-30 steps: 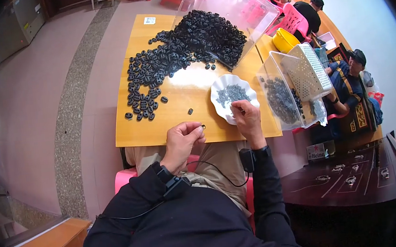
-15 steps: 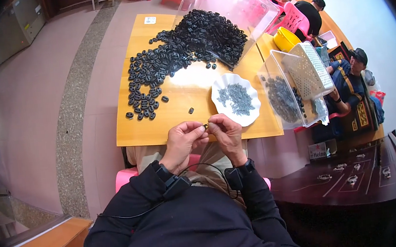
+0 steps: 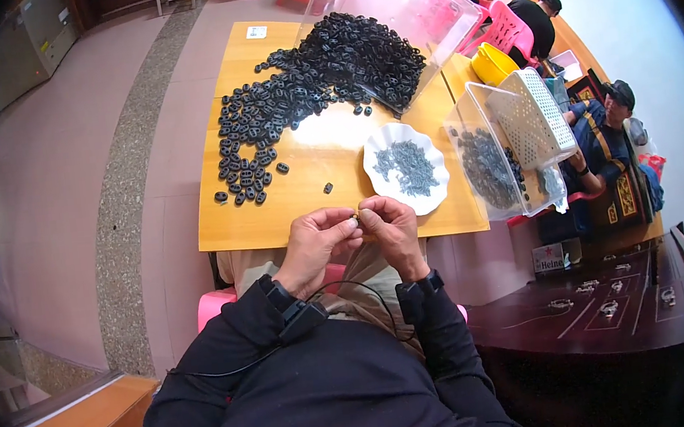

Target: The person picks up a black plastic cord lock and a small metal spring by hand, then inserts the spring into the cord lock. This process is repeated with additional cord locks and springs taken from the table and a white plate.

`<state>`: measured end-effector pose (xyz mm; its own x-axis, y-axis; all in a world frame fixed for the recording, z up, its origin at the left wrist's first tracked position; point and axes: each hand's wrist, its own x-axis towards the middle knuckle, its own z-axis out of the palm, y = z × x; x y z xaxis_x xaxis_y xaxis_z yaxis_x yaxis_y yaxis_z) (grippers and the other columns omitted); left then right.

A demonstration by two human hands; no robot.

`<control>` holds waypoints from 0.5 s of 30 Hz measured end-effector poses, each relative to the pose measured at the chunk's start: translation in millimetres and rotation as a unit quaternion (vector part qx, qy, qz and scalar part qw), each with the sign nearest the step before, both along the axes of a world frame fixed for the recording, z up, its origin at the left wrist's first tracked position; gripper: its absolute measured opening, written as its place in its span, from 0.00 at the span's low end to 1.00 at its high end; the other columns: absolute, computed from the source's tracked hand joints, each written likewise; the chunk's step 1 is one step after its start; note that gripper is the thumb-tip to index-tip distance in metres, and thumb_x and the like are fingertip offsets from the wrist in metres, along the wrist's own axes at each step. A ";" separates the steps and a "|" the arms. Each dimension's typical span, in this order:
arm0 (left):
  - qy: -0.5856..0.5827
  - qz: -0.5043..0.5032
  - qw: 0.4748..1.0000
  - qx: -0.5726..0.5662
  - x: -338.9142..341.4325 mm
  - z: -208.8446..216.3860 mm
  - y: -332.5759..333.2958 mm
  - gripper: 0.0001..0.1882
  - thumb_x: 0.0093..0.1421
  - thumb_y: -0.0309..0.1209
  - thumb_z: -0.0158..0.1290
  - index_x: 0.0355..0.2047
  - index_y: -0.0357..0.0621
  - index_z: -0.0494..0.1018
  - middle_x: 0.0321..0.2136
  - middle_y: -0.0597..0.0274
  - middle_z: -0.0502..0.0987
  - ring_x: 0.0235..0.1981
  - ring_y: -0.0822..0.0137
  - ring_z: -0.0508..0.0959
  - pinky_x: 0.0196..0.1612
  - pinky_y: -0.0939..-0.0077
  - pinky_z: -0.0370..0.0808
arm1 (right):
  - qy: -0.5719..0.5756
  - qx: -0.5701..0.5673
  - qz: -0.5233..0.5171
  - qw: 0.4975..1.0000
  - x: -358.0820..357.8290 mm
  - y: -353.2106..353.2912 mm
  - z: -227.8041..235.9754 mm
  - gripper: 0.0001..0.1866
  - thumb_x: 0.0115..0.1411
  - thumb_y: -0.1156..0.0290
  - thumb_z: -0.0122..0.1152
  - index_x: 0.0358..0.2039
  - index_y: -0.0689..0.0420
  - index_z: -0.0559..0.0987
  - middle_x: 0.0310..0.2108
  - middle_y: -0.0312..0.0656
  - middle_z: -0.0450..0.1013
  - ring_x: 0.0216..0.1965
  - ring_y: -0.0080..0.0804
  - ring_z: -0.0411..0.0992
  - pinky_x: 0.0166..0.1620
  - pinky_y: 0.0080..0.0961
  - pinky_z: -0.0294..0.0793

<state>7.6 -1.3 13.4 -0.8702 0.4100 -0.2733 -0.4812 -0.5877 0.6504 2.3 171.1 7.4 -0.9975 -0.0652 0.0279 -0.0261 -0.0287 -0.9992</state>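
My left hand and my right hand meet at the fingertips over the near edge of the wooden table. Both are closed in a pinch on one small dark part, mostly hidden by the fingers. Just beyond them a single black two-hole oval piece lies by itself. To the right, a white wavy-rimmed dish holds many tiny grey pieces. A spread of black two-hole oval pieces covers the table's left side and joins a large heap farther back.
Behind the heap a big clear bin lies tipped. At right stand a clear box of dark parts, a white perforated basket and a yellow bowl. A person sits beyond; others sit farther back on pink chairs.
The hands stay together with fingertips slightly shifted, and the dark part between them is more covered now. The table's things look unchanged apart from a slight shift of the view.
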 end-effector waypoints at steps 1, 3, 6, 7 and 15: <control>-0.009 0.010 1.000 -0.009 -0.7 -0.1 0.0 0.10 0.60 0.22 0.53 0.42 0.33 0.72 0.34 0.59 0.77 0.33 0.71 0.78 0.39 0.78 0.80 | -0.011 -0.032 0.011 0.999 0.0 1.5 -0.7 0.04 0.61 0.76 0.58 0.34 0.63 0.77 0.30 0.33 0.74 0.30 0.15 0.70 0.35 0.13 0.71; -0.015 0.011 1.000 -0.007 -2.3 -1.9 0.0 0.10 0.60 0.22 0.53 0.42 0.33 0.72 0.34 0.59 0.77 0.33 0.71 0.79 0.39 0.78 0.80 | -0.023 -0.064 0.021 0.997 0.9 2.5 -1.5 0.04 0.61 0.76 0.58 0.35 0.63 0.77 0.30 0.34 0.75 0.30 0.16 0.71 0.35 0.14 0.72; -0.021 0.020 1.000 -0.006 -2.2 -4.1 -1.0 0.09 0.60 0.22 0.53 0.41 0.34 0.72 0.33 0.59 0.77 0.33 0.71 0.79 0.39 0.77 0.80 | -0.071 -0.107 0.018 0.992 3.0 -0.4 2.0 0.06 0.61 0.75 0.58 0.36 0.63 0.77 0.30 0.34 0.75 0.31 0.17 0.72 0.36 0.14 0.74; -0.019 0.024 1.000 -0.006 -2.1 -4.1 -1.0 0.09 0.60 0.22 0.53 0.41 0.34 0.72 0.33 0.59 0.77 0.33 0.71 0.79 0.40 0.77 0.80 | -0.067 -0.108 0.024 0.992 2.9 -0.5 2.3 0.06 0.61 0.75 0.58 0.37 0.63 0.77 0.30 0.34 0.75 0.31 0.17 0.72 0.36 0.14 0.74; -0.023 0.027 0.999 -0.006 -1.5 -2.2 -0.4 0.08 0.59 0.21 0.53 0.40 0.34 0.72 0.32 0.59 0.77 0.31 0.71 0.79 0.39 0.78 0.80 | -0.026 -0.059 0.033 0.997 2.8 0.2 -3.4 0.06 0.61 0.74 0.59 0.36 0.64 0.78 0.31 0.34 0.75 0.31 0.16 0.71 0.35 0.14 0.74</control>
<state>6.1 -1.7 11.2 -0.8776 0.3588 -0.3179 -0.4780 -0.6058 0.6360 5.0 171.3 4.0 -0.9913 -0.1308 -0.0114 0.0306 -0.1459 -0.9888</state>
